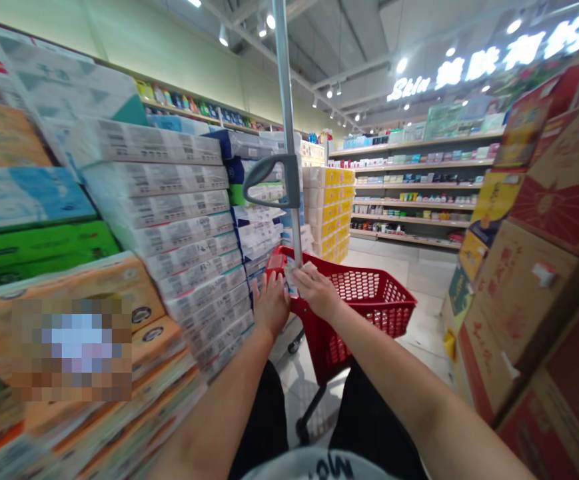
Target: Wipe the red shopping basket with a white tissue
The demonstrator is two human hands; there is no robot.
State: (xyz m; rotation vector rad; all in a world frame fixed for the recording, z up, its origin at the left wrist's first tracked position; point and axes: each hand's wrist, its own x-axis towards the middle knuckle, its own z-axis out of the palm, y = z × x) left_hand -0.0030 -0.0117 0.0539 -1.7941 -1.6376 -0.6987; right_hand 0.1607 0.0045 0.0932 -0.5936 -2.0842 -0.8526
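A red plastic shopping cart [369, 313] with a perforated basket stands in front of me. My left hand [272, 303] lies on the near left corner of its top edge, fingers stretched out and apart. Beside it, my right hand [316, 287] is closed near the foot of the upright metal pole [284, 80]. Something whitish and crumpled shows at its fingertips, too small to name for sure. A grey loop handle [272, 180] sits partway up the pole, above both hands and untouched.
Tall stacks of wrapped paper packs [184, 173] rise close on the left, with orange packs [154, 333] nearer. Cardboard cartons [529, 293] wall the right side. Beyond the cart, tiled floor [384, 257] leads to shelves of small goods [414, 177].
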